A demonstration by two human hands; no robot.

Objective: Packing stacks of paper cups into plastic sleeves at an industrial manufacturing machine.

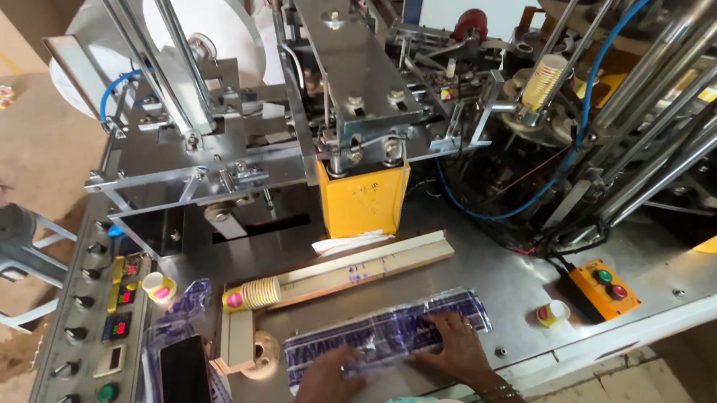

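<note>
A long clear plastic sleeve with blue print lies flat on the steel worktop near its front edge, both hands pressed on it. Another printed plastic wrapper, crumpled, sits to the left beside a dark-screened phone. On the control panel at far left, small red digital displays glow, seemingly three.

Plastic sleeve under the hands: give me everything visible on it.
The plastic sleeve is a long, flat, clear bag with dark blue or purple print, crinkled and glossy. It lies flat on the metal machine table, running from lower left up to the right, just in front of a wooden trough. The left hand presses its lower left part; the right hand lies spread on its middle. It looks empty.
</note>
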